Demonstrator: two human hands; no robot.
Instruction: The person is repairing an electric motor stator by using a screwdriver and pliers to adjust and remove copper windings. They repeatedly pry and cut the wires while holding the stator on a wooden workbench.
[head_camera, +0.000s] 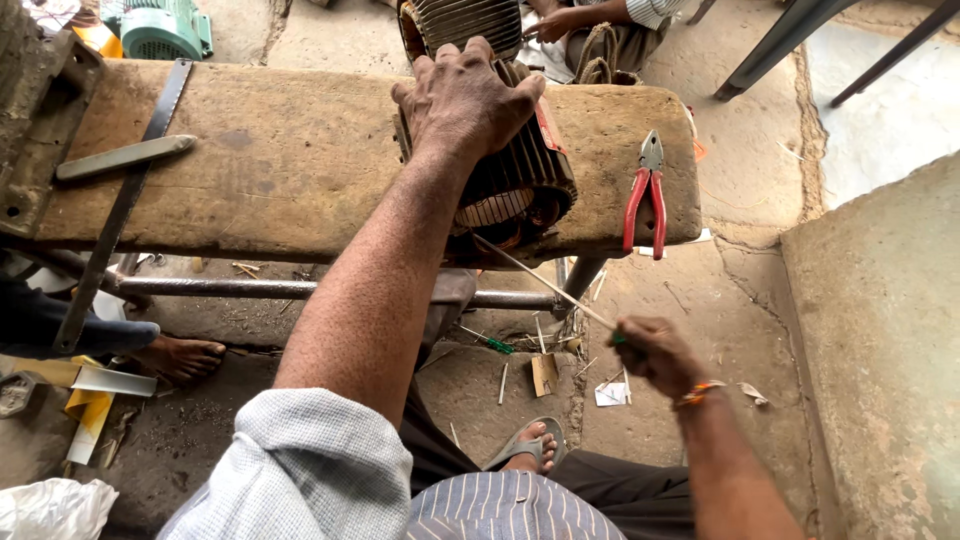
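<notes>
The left hand (465, 100) is lying spread over the top of a finned motor stator (515, 175), fingers wide and pressing it down on the wooden bench (290, 160). The stator is sitting at the bench's near edge with its bore axis pointing toward the person, open end facing the right hand (655, 352). That hand is closing narrowly around 1 thin stick (540, 280), whose long axis is running up and left into the bore. The left hand is the nearer to the stator. The stick's tip is disappearing among the windings, so its contact point is hard to make out. Red-handled pliers (646, 195) are resting just beside the stator.
</notes>
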